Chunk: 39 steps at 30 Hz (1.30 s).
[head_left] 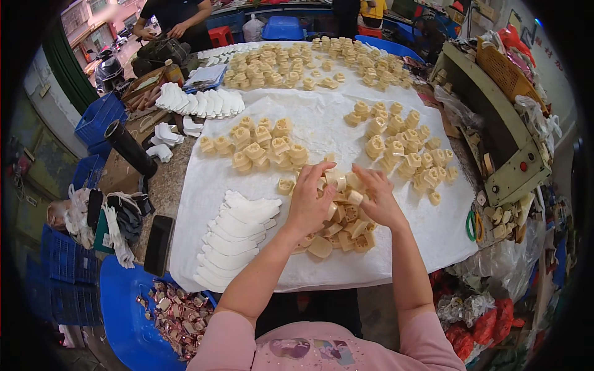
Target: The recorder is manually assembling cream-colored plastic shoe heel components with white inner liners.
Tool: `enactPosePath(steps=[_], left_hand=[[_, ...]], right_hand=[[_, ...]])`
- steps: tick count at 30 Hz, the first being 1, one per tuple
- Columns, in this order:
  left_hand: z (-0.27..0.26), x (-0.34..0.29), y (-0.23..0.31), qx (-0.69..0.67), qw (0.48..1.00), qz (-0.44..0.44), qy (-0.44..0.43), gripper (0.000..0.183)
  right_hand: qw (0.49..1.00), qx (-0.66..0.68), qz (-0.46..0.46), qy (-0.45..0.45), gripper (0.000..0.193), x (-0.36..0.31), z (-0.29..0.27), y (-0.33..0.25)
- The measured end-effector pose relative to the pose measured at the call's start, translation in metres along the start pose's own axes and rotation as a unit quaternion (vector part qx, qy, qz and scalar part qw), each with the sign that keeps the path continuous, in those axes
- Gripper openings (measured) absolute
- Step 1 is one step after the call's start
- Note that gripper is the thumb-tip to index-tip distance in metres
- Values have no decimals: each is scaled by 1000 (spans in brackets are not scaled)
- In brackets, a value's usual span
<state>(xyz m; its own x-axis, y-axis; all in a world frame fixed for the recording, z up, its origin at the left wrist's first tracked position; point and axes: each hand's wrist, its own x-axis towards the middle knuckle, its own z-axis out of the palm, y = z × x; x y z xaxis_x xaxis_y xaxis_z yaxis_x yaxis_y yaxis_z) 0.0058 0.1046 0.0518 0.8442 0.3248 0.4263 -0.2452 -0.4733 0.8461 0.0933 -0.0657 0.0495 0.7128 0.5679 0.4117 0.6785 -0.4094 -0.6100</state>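
Observation:
A heap of small cream-coloured moulded plastic pieces point(349, 226) lies in front of me on the white cloth point(297, 272). My left hand point(313, 196) curves against the heap's left side, its fingers and thumb apart. On the opposite side my right hand point(378, 196) bends its fingers over the pieces, also spread. Several pieces, one of them a pale hollow block point(336, 180), sit between the two hands; whether any is gripped firmly I cannot tell. Left of my left forearm lies an overlapping row of curved white pieces point(232, 241).
More cream pieces stand in clusters at left point(260, 145), at right point(408, 148) and on the far table point(272, 65). A phone point(159, 245) and a black cylinder point(131, 148) are at left, above a blue tub point(124, 309) of scraps. A green machine point(516, 167) flanks the right edge. A person point(179, 25) works beyond.

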Motion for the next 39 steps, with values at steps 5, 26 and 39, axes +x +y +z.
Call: enactPosePath(steps=[5,26,39], left_hand=[[1,-5,-6,22,999,18,-26,35],[-11,-4,-12,277,957,29,-80,52],[17,-22,-2,197,972,126,-4,76]], right_hand=[[992,-66,-102,-35,61,-4,-6,-28],[996,56,-34,55,63,-27,-1,-1],[930,-140,229,252,65,-84,-89,175]])
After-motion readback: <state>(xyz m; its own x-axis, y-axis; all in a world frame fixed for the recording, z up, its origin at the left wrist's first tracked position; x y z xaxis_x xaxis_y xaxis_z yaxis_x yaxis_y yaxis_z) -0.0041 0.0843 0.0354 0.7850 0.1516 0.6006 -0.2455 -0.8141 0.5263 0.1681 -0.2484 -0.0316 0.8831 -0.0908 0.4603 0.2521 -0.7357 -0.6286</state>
